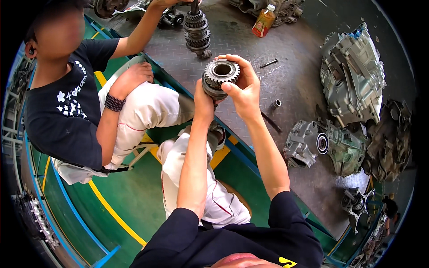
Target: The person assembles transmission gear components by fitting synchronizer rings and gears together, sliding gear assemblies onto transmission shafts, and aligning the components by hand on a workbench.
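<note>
A stack of toothed metal gears with a round bore on top [215,79] is held up between my two hands, over the edge of the metal table. My left hand [204,102] grips it from below and the left side; part of those fingers is hidden behind the gears. Around the right side curls my right hand [245,87], its thumb on the upper gear's rim and its fingers behind. Just beyond, a gear shaft [197,33] carrying several gears stands upright on the table, with a co-worker's hand [166,2] at its top.
On the patterned metal table [241,47] lie a bolt [269,63], a small socket [276,104] and a dark rod [271,121]. A drink bottle [264,21] stands farther back. Gearbox housings [353,73] fill the right side. A co-worker [67,102] sits close on my left.
</note>
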### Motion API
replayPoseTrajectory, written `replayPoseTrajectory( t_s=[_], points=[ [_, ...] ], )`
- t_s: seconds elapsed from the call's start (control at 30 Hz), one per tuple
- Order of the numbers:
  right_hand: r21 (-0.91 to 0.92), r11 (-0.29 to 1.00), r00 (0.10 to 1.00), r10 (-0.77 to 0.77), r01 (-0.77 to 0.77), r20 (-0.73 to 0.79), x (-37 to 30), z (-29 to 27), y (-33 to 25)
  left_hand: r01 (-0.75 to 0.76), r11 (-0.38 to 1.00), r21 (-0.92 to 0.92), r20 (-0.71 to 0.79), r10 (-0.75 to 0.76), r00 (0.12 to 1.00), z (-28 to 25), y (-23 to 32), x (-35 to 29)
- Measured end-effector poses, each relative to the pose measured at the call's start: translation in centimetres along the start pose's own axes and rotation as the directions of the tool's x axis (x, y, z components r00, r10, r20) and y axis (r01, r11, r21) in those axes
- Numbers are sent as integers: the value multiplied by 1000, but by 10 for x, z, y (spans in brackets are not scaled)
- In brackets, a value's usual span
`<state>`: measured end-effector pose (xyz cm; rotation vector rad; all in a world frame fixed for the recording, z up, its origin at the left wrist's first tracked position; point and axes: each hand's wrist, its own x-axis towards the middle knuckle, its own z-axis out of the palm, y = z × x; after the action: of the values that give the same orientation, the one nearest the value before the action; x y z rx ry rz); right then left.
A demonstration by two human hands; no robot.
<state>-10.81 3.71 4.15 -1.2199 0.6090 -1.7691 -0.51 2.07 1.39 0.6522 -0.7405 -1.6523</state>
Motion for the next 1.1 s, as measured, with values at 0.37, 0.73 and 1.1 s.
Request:
replayPoseTrajectory(
  t_s=[0.37,0.73,1.1],
  points=[
    [-32,999,1000,4,-4,-8,0,1,6,-82,995,57,184,70,980,-18,-12,9],
    [-59,998,998,29,-26,56,1,-6,2,5,1000,-16,145,-2,989,-16,-12,9],
    [-238,966,995,-101,104,24,-26,-1,-7,-173,945,279,49,165,985,-28,-35,-2]
  ],
)
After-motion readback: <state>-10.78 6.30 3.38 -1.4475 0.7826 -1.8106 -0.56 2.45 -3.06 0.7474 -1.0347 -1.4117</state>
